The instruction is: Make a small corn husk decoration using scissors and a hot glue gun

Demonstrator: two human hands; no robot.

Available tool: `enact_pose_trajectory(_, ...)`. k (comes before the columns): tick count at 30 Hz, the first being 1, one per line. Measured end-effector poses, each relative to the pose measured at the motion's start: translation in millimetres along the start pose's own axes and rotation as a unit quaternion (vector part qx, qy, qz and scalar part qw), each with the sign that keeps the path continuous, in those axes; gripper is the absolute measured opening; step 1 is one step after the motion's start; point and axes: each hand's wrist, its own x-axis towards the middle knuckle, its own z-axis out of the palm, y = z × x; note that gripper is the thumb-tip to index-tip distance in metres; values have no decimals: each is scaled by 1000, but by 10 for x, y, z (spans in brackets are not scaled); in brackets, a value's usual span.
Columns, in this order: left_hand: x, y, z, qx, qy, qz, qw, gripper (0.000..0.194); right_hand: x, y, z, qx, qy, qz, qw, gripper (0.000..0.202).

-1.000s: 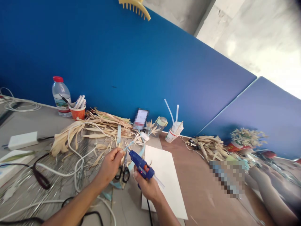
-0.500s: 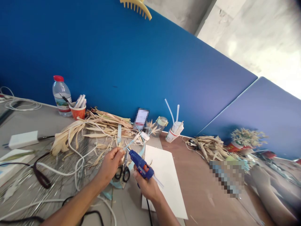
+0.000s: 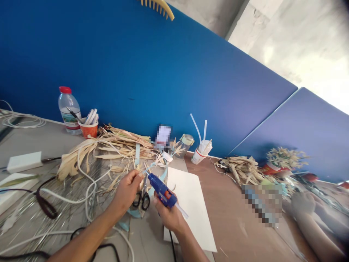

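My right hand [image 3: 169, 215] is wrapped round the handle of a blue glue gun [image 3: 160, 189], whose nozzle points up and left and whose clear glue stick juts out behind. Just left of the nozzle, my left hand [image 3: 128, 188] pinches the end of a thin light-blue strip [image 3: 151, 165]. That strip runs up toward pale dried leaves [image 3: 178, 150]; whether it joins them I cannot tell. The nozzle tip is close to the strip, and contact is unclear. Black-handled scissors [image 3: 145, 201] lie under and between my hands.
Dried corn husks [image 3: 125, 142], white cables [image 3: 89, 193] and thin wires cover the left side. A white sheet [image 3: 192, 207] lies right of my hands. Behind stand a bottle [image 3: 69, 111], an orange cup [image 3: 88, 129], a jar [image 3: 185, 145] and a white cup [image 3: 199, 155]. Another person's arm [image 3: 308, 222] rests at right.
The view has shifted slightly. The glue gun has come a touch left and up, its nozzle nearer my left fingertips. Both hands keep their holds.
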Motion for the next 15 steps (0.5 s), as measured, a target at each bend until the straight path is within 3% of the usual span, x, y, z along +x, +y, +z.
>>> enact_pose_trajectory(8, -72, 131, -19, 159, 62, 101, 980, 26, -8, -25, 22, -2, 2, 2, 1000, 16)
enact_pose_trajectory(15, -84, 144, -22, 217, 80, 148, 962, 23, -17, -27, 8, 27, -8, 22, 999, 22)
